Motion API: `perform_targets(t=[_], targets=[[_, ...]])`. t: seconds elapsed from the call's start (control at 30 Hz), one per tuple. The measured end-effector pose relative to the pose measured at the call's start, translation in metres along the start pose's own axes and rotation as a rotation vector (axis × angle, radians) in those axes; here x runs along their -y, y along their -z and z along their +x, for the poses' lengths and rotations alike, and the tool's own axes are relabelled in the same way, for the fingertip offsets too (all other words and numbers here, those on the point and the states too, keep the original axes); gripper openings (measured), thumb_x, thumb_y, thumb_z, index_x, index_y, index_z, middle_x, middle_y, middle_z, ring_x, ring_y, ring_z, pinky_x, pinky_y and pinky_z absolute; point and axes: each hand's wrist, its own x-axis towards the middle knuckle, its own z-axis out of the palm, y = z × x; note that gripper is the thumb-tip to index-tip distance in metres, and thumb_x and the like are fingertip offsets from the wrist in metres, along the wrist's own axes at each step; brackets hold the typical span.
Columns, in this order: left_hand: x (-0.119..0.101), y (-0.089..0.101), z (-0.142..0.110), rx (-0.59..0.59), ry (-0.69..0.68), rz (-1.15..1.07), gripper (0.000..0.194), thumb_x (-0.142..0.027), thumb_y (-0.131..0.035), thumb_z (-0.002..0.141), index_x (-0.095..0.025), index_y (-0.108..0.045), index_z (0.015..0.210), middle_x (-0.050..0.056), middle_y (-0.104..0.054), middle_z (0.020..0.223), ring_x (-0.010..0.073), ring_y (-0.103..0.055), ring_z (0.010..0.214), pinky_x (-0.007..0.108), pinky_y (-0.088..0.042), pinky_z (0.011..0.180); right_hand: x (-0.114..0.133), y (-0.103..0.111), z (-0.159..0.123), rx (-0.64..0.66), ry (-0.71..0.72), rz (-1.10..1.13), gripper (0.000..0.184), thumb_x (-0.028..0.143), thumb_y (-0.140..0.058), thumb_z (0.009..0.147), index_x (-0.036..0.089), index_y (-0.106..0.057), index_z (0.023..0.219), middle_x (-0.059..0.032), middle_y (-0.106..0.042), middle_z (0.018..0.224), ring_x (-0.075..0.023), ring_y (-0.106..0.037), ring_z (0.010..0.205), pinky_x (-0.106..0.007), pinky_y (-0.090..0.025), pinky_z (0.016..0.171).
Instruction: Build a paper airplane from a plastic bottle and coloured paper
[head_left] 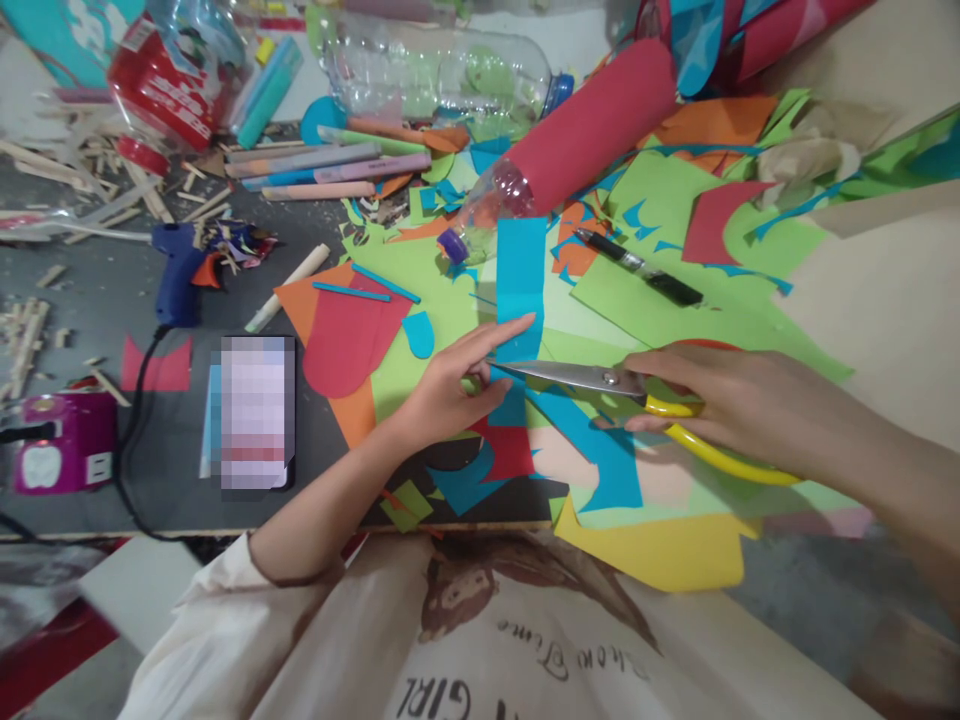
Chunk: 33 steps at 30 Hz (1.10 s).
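Note:
My right hand point(712, 400) grips the yellow-handled scissors point(559, 374), their metal blades pointing left across a blue paper strip point(520, 265). That strip stands roughly lengthwise away from me, with a crease across its middle. My left hand point(469, 375) pinches it at the left edge, index finger stretched over the paper and thumb lower down near the blade tips. Under the scissors lie a curved blue paper offcut point(611, 450) and a red scrap point(510, 450). Left of my fingers are a small blue rounded piece point(418, 334) and a red rounded piece point(352, 345).
A red-wrapped bottle point(600, 125) and a clear bottle point(450, 75) lie at the back. A black pen point(641, 268) rests on green paper. To the left are a blue glue gun point(178, 270), a phone point(255, 415), a purple box point(66, 440) and several markers point(322, 165).

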Motion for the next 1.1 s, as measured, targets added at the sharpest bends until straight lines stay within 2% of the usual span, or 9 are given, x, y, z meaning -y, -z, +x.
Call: perform_targets(t=[0.2,0.33,0.53,0.67,0.73,0.8,0.83,0.9,1.1], targets=[[0.002,0.002,0.001,-0.075,0.026,0.036,0.056,-0.014,-0.057,0.086,-0.025,-0.052,0.141,0.009,-0.063,0.129,0.0021,-0.040,0.055,0.015,-0.041,0.052,-0.017,-0.009,-0.012,-0.004,-0.202,-0.075,0.062,0.070,-0.028,0.093,0.024,-0.061,0.114,-0.0115,-0.070,0.100,-0.0281,-0.070,0.079,-0.037,-0.051,0.057],[0.002,0.001,0.001,-0.079,0.015,0.067,0.056,-0.015,-0.056,0.085,-0.025,-0.052,0.140,0.007,-0.065,0.119,0.0028,-0.039,0.055,0.015,-0.040,0.051,-0.030,-0.017,-0.014,-0.042,-0.345,-0.132,0.040,0.050,-0.050,0.092,0.022,-0.061,0.118,-0.0135,-0.068,0.104,-0.0315,-0.069,0.093,-0.038,-0.052,0.063],[0.001,0.000,0.000,-0.064,0.041,0.042,0.054,-0.015,-0.055,0.087,-0.026,-0.052,0.140,0.008,-0.063,0.126,0.0036,-0.037,0.056,0.017,-0.041,0.051,-0.049,-0.015,-0.019,-0.093,-0.202,-0.073,0.036,0.034,-0.048,0.093,0.020,-0.063,0.123,-0.0143,-0.066,0.099,-0.0288,-0.066,0.092,-0.040,-0.054,0.077],[0.002,0.000,0.000,-0.048,0.025,0.033,0.051,-0.017,-0.056,0.089,-0.026,-0.053,0.139,0.009,-0.063,0.126,0.0035,-0.036,0.055,0.017,-0.040,0.052,-0.032,0.010,-0.014,-0.157,-0.190,-0.067,0.043,0.041,-0.041,0.097,0.015,-0.062,0.124,-0.0191,-0.066,0.120,-0.0335,-0.062,0.111,-0.048,-0.052,0.092],[0.001,0.000,0.000,-0.026,-0.016,0.034,0.051,-0.017,-0.057,0.089,-0.027,-0.053,0.139,0.007,-0.064,0.124,0.0037,-0.038,0.056,0.017,-0.041,0.053,-0.013,0.017,-0.002,-0.230,-0.278,0.106,0.037,0.043,-0.046,0.095,0.018,-0.067,0.113,-0.0157,-0.070,0.113,-0.0299,-0.067,0.103,-0.045,-0.053,0.088],[0.001,-0.001,0.000,0.003,-0.046,0.039,0.051,-0.016,-0.057,0.089,-0.027,-0.053,0.139,0.007,-0.066,0.120,0.0044,-0.041,0.057,0.017,-0.043,0.054,0.008,0.014,0.017,-0.167,-0.321,0.442,0.033,0.046,-0.051,0.091,0.022,-0.068,0.105,-0.0092,-0.074,0.100,-0.0236,-0.069,0.081,-0.039,-0.056,0.072],[0.001,-0.001,0.000,0.015,-0.055,0.042,0.051,-0.015,-0.057,0.089,-0.027,-0.053,0.139,0.007,-0.066,0.119,0.0049,-0.043,0.058,0.017,-0.043,0.054,0.018,0.009,0.027,-0.088,-0.320,0.635,0.036,0.048,-0.054,0.088,0.023,-0.066,0.111,-0.0071,-0.074,0.098,-0.0222,-0.069,0.080,-0.037,-0.057,0.070],[0.001,-0.002,0.000,0.037,-0.071,0.049,0.052,-0.014,-0.058,0.089,-0.027,-0.053,0.138,0.008,-0.066,0.121,0.0060,-0.048,0.061,0.018,-0.045,0.054,0.033,-0.005,0.049,-0.101,-0.295,0.937,0.037,0.049,-0.055,0.087,0.023,-0.062,0.112,-0.0043,-0.072,0.094,-0.0194,-0.069,0.079,-0.034,-0.056,0.069],[0.003,-0.004,0.002,-0.013,-0.092,0.052,0.046,-0.015,-0.059,0.087,-0.025,-0.055,0.132,0.009,-0.063,0.127,0.0039,-0.050,0.060,0.017,-0.046,0.052,0.045,-0.041,0.096,-0.356,-0.287,1.322,0.022,0.041,-0.063,0.081,0.025,-0.049,0.079,0.0060,-0.051,0.066,-0.0109,-0.056,0.060,-0.027,-0.051,0.062]])
